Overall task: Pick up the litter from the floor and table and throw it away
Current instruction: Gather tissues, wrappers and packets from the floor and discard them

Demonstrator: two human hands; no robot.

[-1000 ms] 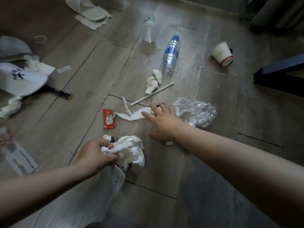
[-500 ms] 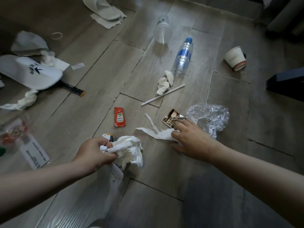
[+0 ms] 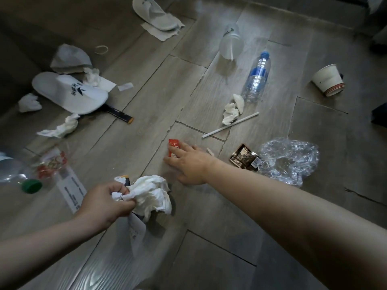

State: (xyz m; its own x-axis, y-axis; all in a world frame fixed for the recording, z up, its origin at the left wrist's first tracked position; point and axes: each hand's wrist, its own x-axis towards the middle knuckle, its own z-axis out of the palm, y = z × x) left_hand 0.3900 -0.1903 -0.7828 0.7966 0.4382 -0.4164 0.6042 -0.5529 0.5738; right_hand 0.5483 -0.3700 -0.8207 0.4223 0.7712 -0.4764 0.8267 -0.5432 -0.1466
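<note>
Litter lies all over a grey wood-pattern floor. My left hand [image 3: 104,204] grips a crumpled white tissue wad [image 3: 152,195] together with a sheet of paper that hangs below it. My right hand [image 3: 188,162] reaches out flat, with its straight fingertips on a red ketchup packet [image 3: 173,143]. A scrap of white wrapper [image 3: 209,151] peeks out beside that hand. To the right of the hand lie a brown-gold wrapper [image 3: 244,158] and a crumpled clear plastic film [image 3: 289,160].
Farther off are a white straw [image 3: 230,125], a tissue ball [image 3: 231,110], a water bottle [image 3: 257,78], a clear cup [image 3: 230,42] and a paper cup [image 3: 327,80]. At left: a white slipper [image 3: 69,92], tissues [image 3: 62,127], a green-capped bottle [image 3: 31,186], a printed card [image 3: 72,189].
My right hand has moved left, away from the white wrapper strip by the brown-gold wrapper, and now lies on the ketchup packet. My left hand keeps its hold on the tissue wad.
</note>
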